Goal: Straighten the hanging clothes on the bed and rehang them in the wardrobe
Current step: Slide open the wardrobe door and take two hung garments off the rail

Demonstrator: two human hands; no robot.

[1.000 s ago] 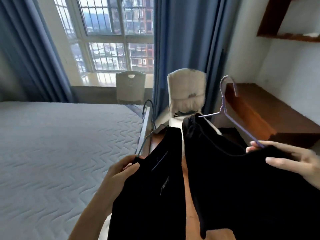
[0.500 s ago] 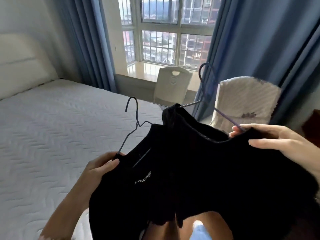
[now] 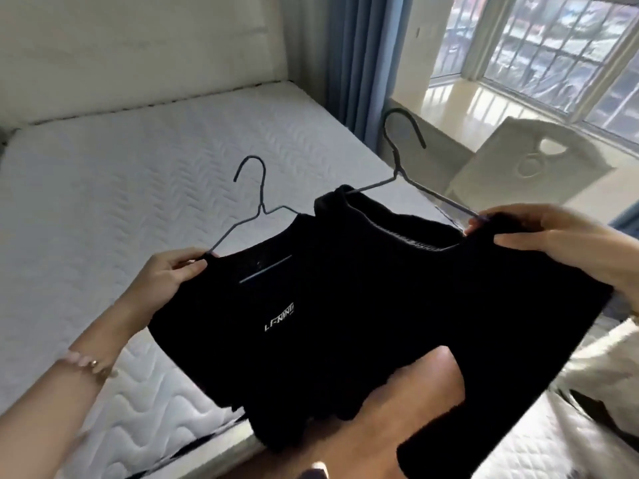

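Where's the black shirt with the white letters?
In the head view, the lettered shirt hangs left of centre on a hanger in the left hand, over the mattress, beside the other black top.

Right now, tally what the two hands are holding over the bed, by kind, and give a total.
Black tops: 2, the logo top gripped by the left hand and the other black top gripped by the right hand.
Wire hangers: 2, the left hanger and the right hanger.
Total: 4.
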